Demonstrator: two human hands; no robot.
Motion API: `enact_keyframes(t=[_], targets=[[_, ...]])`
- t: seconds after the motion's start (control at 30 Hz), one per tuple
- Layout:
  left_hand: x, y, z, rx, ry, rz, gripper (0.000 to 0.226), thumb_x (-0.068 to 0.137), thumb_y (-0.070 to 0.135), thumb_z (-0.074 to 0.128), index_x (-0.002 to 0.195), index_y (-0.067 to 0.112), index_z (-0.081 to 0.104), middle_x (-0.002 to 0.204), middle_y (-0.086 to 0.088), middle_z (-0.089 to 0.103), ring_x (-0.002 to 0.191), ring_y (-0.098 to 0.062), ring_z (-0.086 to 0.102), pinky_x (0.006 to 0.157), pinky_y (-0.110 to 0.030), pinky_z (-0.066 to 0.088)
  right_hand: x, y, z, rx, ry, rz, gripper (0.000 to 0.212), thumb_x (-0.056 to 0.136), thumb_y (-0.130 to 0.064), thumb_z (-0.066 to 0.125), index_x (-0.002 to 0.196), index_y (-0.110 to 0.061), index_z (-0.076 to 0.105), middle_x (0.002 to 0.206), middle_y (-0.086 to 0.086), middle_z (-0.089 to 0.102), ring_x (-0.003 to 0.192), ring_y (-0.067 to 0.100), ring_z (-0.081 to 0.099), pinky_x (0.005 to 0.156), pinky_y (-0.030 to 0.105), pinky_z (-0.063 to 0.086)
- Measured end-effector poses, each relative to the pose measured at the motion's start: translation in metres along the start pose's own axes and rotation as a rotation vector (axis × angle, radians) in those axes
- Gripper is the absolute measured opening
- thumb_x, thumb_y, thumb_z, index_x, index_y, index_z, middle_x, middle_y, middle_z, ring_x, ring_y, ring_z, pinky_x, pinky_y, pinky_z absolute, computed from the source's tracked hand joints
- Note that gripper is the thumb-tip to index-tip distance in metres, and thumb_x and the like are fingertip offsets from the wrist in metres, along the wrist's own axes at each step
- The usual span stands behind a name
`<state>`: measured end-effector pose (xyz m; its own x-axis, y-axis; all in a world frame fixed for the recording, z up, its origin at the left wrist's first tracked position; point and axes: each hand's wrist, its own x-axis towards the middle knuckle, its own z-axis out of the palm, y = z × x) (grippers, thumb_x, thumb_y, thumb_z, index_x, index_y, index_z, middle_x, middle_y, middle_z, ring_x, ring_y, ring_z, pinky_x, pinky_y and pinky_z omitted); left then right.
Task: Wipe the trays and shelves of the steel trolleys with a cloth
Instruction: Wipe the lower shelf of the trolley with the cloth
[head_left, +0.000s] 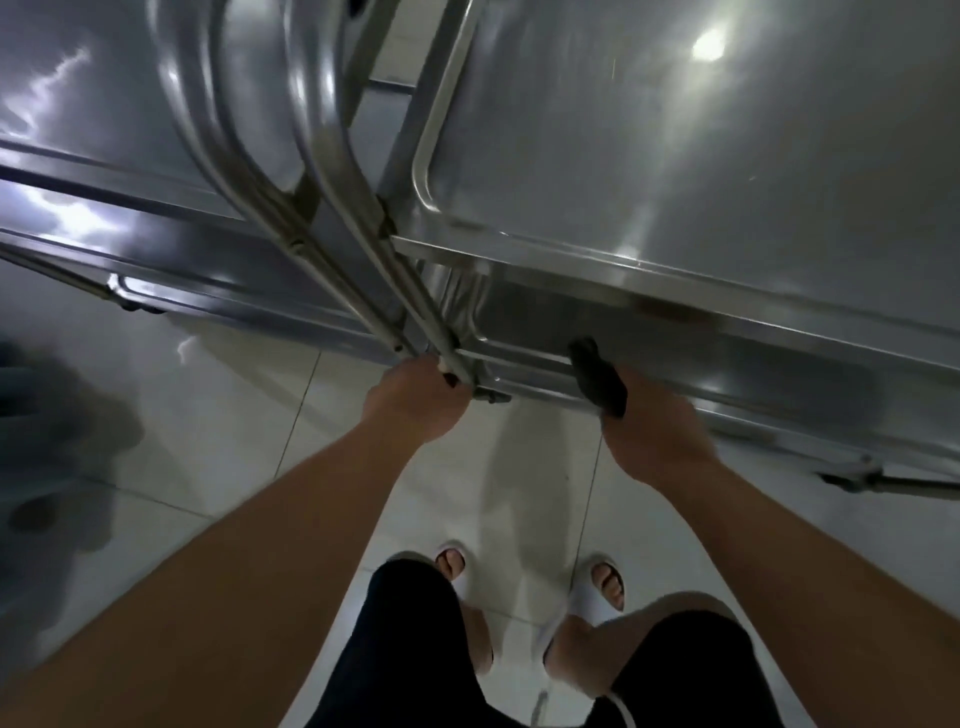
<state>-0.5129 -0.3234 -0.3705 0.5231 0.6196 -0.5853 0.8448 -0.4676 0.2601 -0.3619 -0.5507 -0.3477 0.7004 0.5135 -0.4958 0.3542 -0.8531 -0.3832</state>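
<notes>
Two steel trolleys stand side by side below me. The right trolley's top tray (675, 156) fills the upper right. The left trolley's tray (78, 130) fills the upper left. My left hand (415, 400) is shut around the lower end of an upright steel leg (363, 270) between them. My right hand (649, 421) presses a dark cloth (597, 379) against the front rim of the right trolley's lower shelf (727, 358). The cloth is bunched and partly hidden under my fingers.
White floor tiles (208, 415) lie below the trolleys. My feet in white sandals (597, 587) stand just in front of them. A dark blurred shape (47, 467) sits at the left edge. A trolley caster bracket (862, 473) sticks out at the right.
</notes>
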Motion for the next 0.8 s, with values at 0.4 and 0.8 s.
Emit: enact_keyframes(t=[0.4, 0.8], targets=[[0.102, 0.003, 0.033, -1.219, 0.522, 0.290, 0.014, 0.086, 0.024, 0.076, 0.084, 0.011, 0.077, 0.082, -0.007, 0.073, 0.082, -0.014, 0.070, 0.077, -0.022, 0.057, 0.161, 0.008, -0.018, 0.602, 0.487, -0.010, 0.048, 0.081, -0.048, 0.082, 0.120, -0.020, 0.075, 0.113, -0.003, 0.069, 0.103, 0.016, 0.066, 0.088, 0.024, 0.046], [0.133, -0.008, 0.076, -1.213, 0.566, 0.409, 0.030, 0.089, 0.015, 0.070, 0.075, -0.009, 0.060, 0.066, -0.016, 0.060, 0.061, -0.018, 0.059, 0.058, -0.027, 0.052, 0.224, -0.022, 0.007, 0.197, 0.662, -0.173, 0.043, 0.090, -0.035, 0.062, 0.131, -0.022, 0.057, 0.119, 0.012, 0.069, 0.109, 0.038, 0.064, 0.081, 0.033, 0.043]])
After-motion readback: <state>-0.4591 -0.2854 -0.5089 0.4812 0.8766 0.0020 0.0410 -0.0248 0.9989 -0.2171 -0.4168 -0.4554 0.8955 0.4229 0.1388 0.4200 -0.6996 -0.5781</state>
